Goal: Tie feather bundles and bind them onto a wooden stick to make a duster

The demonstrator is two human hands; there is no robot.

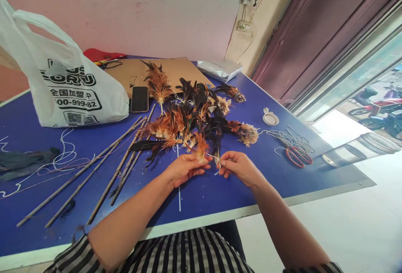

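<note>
My left hand (185, 167) is closed on a small orange feather tuft (201, 146) at the near edge of a pile of black and orange feathers (194, 116) on the blue table (220, 189). My right hand (238, 166) is pinched on a thin white string (217, 163) that runs to the tuft. The two hands sit close together, fingertips almost meeting over the string.
Several thin wooden sticks (94, 172) lie to the left. A white plastic bag (63, 84), a black phone (140, 99) and brown cardboard (176, 72) are behind. Red-handled scissors (298, 155), loose string (290, 139) and a white tape holder (270, 118) lie right. A dark cloth (25, 162) lies far left.
</note>
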